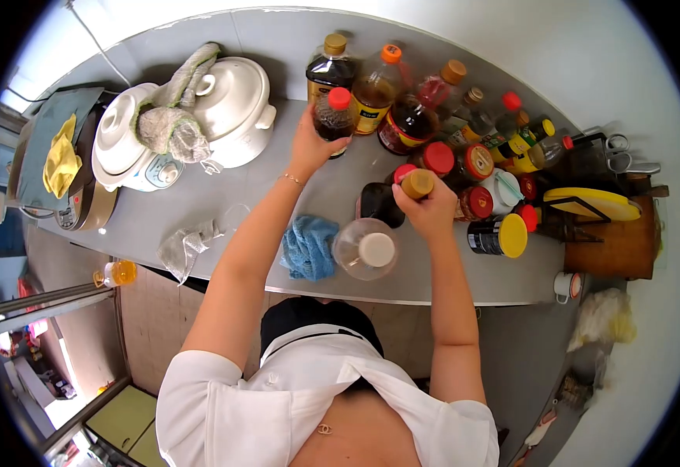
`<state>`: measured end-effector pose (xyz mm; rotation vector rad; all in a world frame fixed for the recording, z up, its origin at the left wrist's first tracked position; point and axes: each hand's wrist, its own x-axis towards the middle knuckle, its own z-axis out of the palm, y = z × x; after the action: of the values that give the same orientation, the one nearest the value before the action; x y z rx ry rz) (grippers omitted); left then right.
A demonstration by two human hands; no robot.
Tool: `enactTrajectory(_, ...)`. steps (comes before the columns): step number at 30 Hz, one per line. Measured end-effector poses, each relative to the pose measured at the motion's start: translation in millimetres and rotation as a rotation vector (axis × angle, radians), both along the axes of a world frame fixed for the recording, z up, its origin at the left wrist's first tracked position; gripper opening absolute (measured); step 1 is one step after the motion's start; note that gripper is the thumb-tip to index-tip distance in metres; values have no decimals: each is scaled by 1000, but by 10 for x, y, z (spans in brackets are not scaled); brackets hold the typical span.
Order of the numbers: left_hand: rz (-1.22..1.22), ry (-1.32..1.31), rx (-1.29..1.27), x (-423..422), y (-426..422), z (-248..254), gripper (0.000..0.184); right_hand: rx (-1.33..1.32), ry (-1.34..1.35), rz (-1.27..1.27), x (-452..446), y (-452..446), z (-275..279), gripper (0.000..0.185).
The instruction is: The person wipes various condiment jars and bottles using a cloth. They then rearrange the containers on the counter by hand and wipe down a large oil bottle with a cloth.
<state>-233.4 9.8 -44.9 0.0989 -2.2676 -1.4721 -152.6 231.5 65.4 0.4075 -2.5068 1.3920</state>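
My left hand (pixel 314 142) is wrapped round a small bottle of dark liquid with a red cap (pixel 339 99), in front of the tall bottles at the back. My right hand (pixel 431 208) is closed at the top of a bottle with a tan cap (pixel 417 184). A dark bottle body (pixel 377 205) shows just left of that cap and seems to belong to it; the fingers partly hide the join. Nearer to me stand a clear jug with a pale cap (pixel 376 250) and, left of it, a crumpled blue cloth (pixel 310 247).
Several sauce bottles (pixel 373 92) line the back wall, with jars (pixel 476 202) crowded at the right. White lidded cookers (pixel 235 109) stand at left under a grey cloth (pixel 170 132). A clear plastic bag (pixel 187 249) lies near the counter's front edge (pixel 402 299).
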Motion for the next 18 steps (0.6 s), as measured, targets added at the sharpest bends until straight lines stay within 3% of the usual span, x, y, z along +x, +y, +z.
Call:
enactTrajectory(9,-109,-10,-36,68,66,-2,71,-13,9,-16,293,222,-19,25)
enactTrajectory(12,-226,14,358,414,172,84,66,-29,8,-4,363,266,-26,24)
enactTrajectory(15,-206,-41,83,827,195,123,63,-33,23,16,394,284,7,25)
enactTrajectory(18,-314,-88,137,1140,232,138,64,-31,41,33,396,283,-7,25)
